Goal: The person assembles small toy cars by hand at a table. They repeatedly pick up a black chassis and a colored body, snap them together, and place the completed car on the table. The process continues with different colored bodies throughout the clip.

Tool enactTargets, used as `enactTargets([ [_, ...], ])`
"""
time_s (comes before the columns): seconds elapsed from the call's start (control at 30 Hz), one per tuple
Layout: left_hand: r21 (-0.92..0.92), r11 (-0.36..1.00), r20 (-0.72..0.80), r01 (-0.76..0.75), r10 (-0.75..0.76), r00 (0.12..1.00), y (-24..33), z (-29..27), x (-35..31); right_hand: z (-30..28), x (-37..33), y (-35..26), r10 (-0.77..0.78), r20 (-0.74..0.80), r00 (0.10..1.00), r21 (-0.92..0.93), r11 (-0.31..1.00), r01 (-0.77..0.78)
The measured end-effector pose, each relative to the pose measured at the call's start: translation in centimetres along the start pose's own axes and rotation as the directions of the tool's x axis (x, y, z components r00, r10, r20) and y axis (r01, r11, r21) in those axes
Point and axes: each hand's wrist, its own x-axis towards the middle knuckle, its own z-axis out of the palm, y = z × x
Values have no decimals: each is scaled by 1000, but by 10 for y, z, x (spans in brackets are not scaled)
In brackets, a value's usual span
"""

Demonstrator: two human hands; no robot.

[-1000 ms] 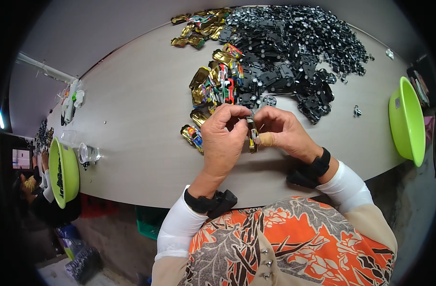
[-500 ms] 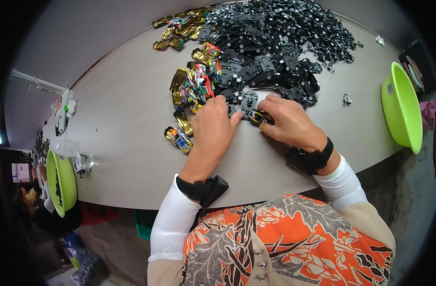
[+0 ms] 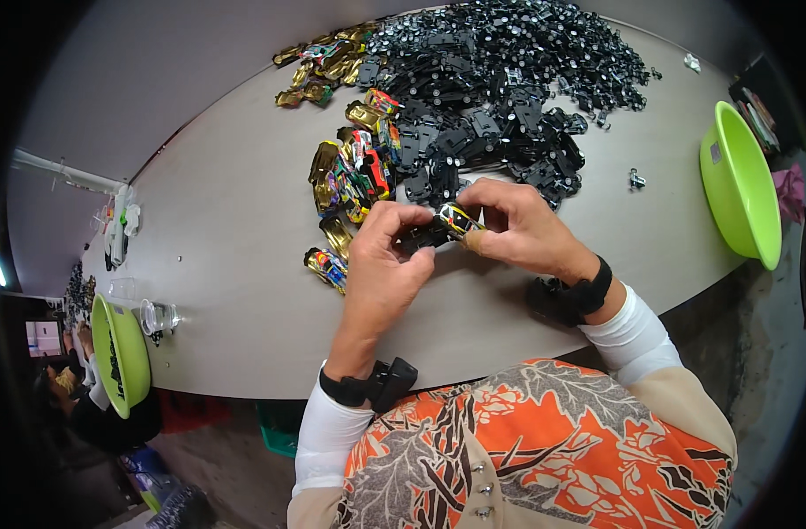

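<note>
Between thumb and fingers, my left hand (image 3: pixel 383 264) pinches a black toy car chassis (image 3: pixel 425 236), partly covered by the fingertips. My right hand (image 3: pixel 528 231) grips a small toy car body (image 3: pixel 456 220) in yellow, black and white. The two pieces meet, or nearly meet, just above the table; whether they are joined I cannot tell. Left of my left hand lie colourful toy car bodies (image 3: pixel 369 167) and a blue-and-yellow one (image 3: pixel 325 268). Just beyond both hands spreads a heap of black chassis (image 3: pixel 473 128).
Small wheel pieces (image 3: pixel 544 44) are heaped at the back, with gold car bodies (image 3: pixel 332 66) to their left. One wheel piece (image 3: pixel 636 179) lies alone at right. Green basins stand right (image 3: pixel 745 189) and left (image 3: pixel 125 353), near a clear cup (image 3: pixel 156 316). Another person's arm (image 3: pixel 94 375) shows far left.
My left hand has come off the table area beside the heap and now holds a chassis. The car body in my right hand has moved slightly left, up against it.
</note>
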Motion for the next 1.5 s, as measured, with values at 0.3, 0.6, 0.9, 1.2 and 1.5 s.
enactTargets([
  [0.3,-580,757,102,301,-299,949,-12,1,4,21,-2,6,-280,-23,960,-311,914,260],
  [0.6,-551,803,67,228,-230,971,-11,-5,5,17,-4,0,-1,54,999,134,991,-7],
  [0.9,-811,489,228,320,-239,944,-15,-8,2,7,-8,-10,-54,-97,994,353,932,85],
  [1.2,-801,482,270,354,-237,933,-14,-4,0,15,-5,-7,-293,-231,928,31,951,308],
  [1.5,-758,528,272,384,-279,921,-12,-3,-3,20,-8,-17,-337,-157,928,-140,938,317],
])
